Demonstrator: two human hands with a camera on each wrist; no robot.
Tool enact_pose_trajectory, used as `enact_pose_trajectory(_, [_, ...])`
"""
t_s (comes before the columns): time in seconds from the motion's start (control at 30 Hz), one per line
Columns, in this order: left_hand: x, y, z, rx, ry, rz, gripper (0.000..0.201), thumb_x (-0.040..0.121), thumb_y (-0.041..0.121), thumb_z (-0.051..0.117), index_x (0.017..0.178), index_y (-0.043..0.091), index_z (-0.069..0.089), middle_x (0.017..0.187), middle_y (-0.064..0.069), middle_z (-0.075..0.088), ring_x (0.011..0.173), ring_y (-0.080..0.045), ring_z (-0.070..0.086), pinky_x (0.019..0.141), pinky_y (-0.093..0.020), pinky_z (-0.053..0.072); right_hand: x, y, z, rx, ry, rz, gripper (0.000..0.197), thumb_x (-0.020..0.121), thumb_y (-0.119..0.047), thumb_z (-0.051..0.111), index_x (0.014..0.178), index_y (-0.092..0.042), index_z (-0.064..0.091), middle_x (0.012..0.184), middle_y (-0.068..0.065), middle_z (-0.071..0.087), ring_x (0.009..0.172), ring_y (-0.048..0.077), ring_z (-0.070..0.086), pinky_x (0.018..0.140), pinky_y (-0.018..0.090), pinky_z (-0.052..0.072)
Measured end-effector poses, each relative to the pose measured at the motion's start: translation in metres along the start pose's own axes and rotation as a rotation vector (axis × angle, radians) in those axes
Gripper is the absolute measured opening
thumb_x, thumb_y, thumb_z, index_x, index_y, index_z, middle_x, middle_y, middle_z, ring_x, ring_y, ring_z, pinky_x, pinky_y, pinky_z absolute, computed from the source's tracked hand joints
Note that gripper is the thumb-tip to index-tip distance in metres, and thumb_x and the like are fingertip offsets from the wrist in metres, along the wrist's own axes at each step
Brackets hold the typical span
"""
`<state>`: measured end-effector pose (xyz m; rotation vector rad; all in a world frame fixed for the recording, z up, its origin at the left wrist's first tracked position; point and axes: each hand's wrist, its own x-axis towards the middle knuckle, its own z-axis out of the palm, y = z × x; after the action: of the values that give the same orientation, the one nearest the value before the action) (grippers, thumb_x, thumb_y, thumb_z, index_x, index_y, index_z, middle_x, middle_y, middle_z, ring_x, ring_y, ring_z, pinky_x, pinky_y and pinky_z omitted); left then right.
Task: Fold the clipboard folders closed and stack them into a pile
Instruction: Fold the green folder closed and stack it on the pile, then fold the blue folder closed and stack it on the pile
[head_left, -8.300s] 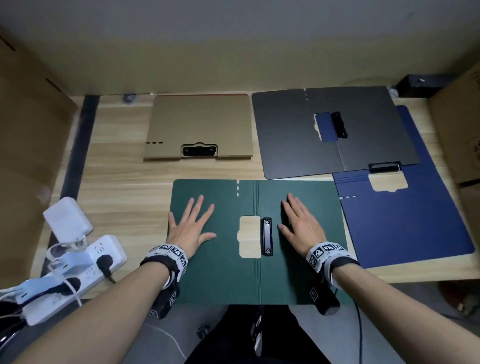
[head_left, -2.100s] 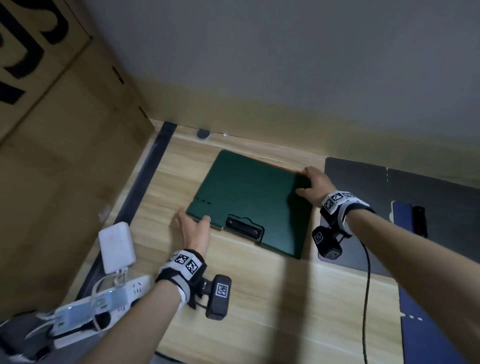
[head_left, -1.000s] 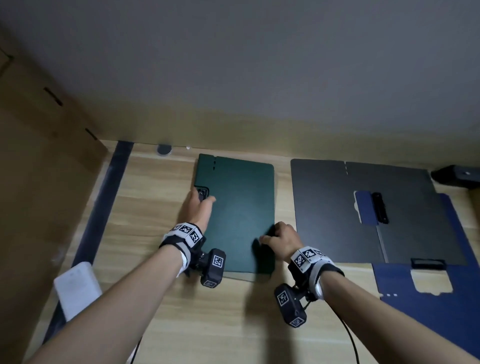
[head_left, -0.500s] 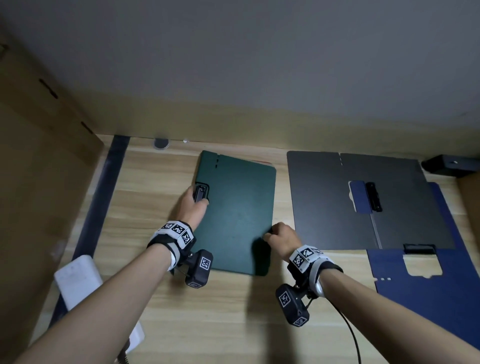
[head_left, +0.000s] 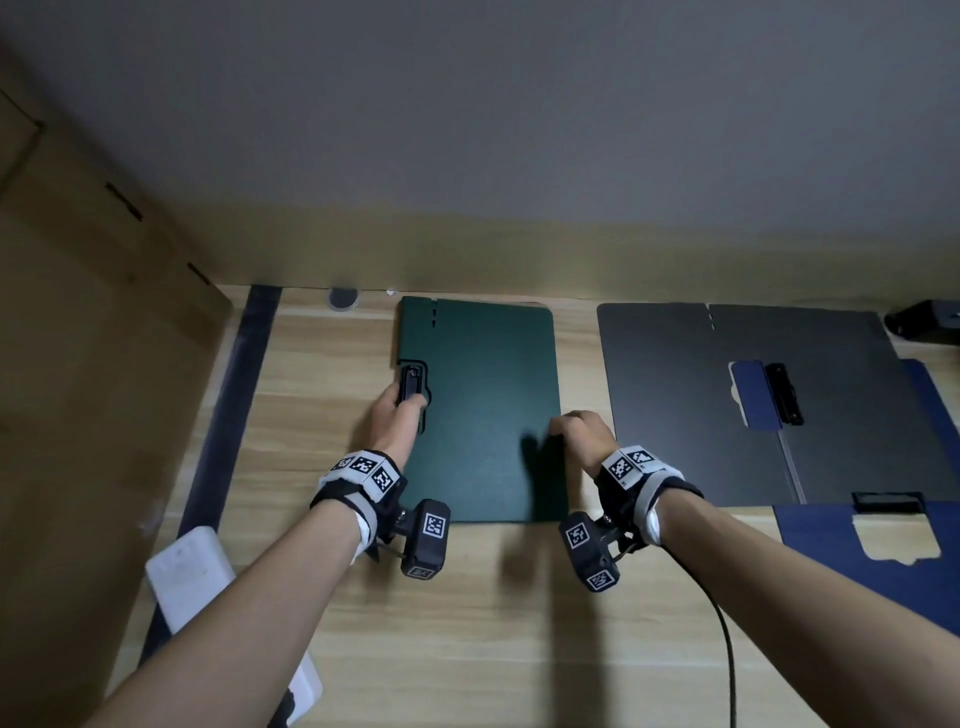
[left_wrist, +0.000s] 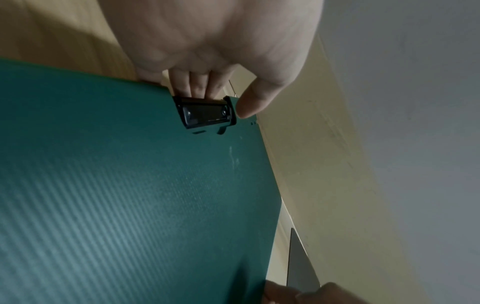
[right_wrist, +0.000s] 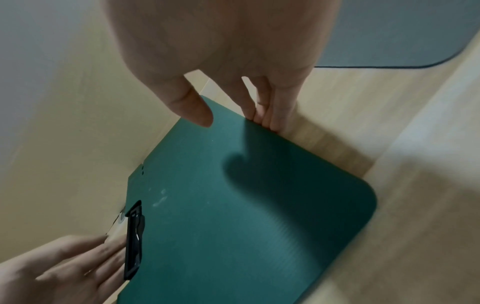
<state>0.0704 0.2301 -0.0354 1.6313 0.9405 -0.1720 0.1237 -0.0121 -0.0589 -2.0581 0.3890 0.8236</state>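
Observation:
The green folder (head_left: 483, 405) lies closed and flat at the back of the wooden table, its long side running away from me. Its black clip (head_left: 410, 384) sits on the left edge. My left hand (head_left: 397, 415) holds that edge at the clip, fingers (left_wrist: 200, 86) tucked beside it and thumb near its end. My right hand (head_left: 576, 431) holds the right edge, fingertips (right_wrist: 267, 119) against it and thumb over the cover (right_wrist: 233, 226). A grey folder (head_left: 727, 395) lies open to the right, overlapping an open blue folder (head_left: 883, 561). Whatever lies under the green folder is hidden.
A large cardboard box (head_left: 78, 415) stands along the left side. A white adapter (head_left: 187, 571) lies at the near left. A black box (head_left: 930, 322) sits at the back right. The wall runs close behind the folders. A cable (head_left: 727, 649) trails from my right wrist.
The green folder has been turned from landscape to portrait and now sits square to the wall. My right hand has shifted from its near corner up along the right edge.

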Motion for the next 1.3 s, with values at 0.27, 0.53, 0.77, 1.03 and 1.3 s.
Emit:
enact_pose_trajectory(0.27, [-0.001, 0.014, -0.007, 0.248, -0.056, 0.027, 0.039, 0.076, 0.03, 0.055, 0.114, 0.022, 0.063, 0.114, -0.008, 0.069, 0.098, -0.029, 0.063, 0.09, -0.036, 0.05, -0.013, -0.004, -0.013, -0.164, -0.058, -0.121, 0.03, 0.07, -0.024, 0.061, 0.088, -0.001, 0.068, 0.093, 0.017, 0.069, 0.085, 0.031, 0.062, 0.066, 0.03, 0.046])
enact_pose_trajectory(0.53, [-0.054, 0.025, 0.045, 0.365, 0.068, 0.275, 0.06, 0.091, 0.012, 0.054, 0.148, 0.012, 0.035, 0.155, -0.005, 0.035, 0.141, -0.026, 0.036, 0.113, -0.034, 0.029, -0.043, 0.057, -0.088, -0.392, 0.136, -0.17, 0.04, 0.085, -0.019, 0.062, 0.124, -0.009, 0.06, 0.125, 0.015, 0.061, 0.118, 0.033, 0.057, 0.097, 0.033, 0.043])
enact_pose_trajectory(0.77, [-0.108, 0.004, 0.146, 0.437, -0.099, 0.347, 0.059, 0.089, 0.009, 0.053, 0.146, 0.014, 0.039, 0.152, -0.005, 0.04, 0.138, -0.025, 0.041, 0.111, -0.033, 0.032, -0.054, 0.136, -0.191, -0.47, 0.254, -0.109, 0.037, 0.083, -0.015, 0.063, 0.12, -0.01, 0.061, 0.123, 0.016, 0.06, 0.115, 0.034, 0.058, 0.096, 0.036, 0.044])
enact_pose_trajectory(1.03, [-0.164, -0.033, 0.273, 0.754, -0.307, 0.574, 0.065, 0.086, 0.01, 0.054, 0.149, 0.014, 0.037, 0.159, -0.006, 0.03, 0.147, -0.023, 0.027, 0.118, -0.032, 0.025, -0.056, 0.224, -0.297, -0.521, 0.305, -0.17, 0.037, 0.079, -0.007, 0.061, 0.116, -0.013, 0.064, 0.118, 0.013, 0.056, 0.116, 0.034, 0.053, 0.1, 0.036, 0.043])
enact_pose_trajectory(1.3, [-0.186, -0.048, 0.337, 1.129, -0.5, 0.61, 0.072, 0.089, 0.021, 0.046, 0.156, 0.028, 0.02, 0.165, 0.0, -0.009, 0.152, -0.019, -0.009, 0.122, -0.05, 0.006, -0.039, 0.269, -0.362, -0.669, 0.295, -0.269, 0.046, 0.079, -0.009, 0.064, 0.124, -0.017, 0.06, 0.121, 0.008, 0.05, 0.116, 0.03, 0.045, 0.091, 0.045, 0.049])
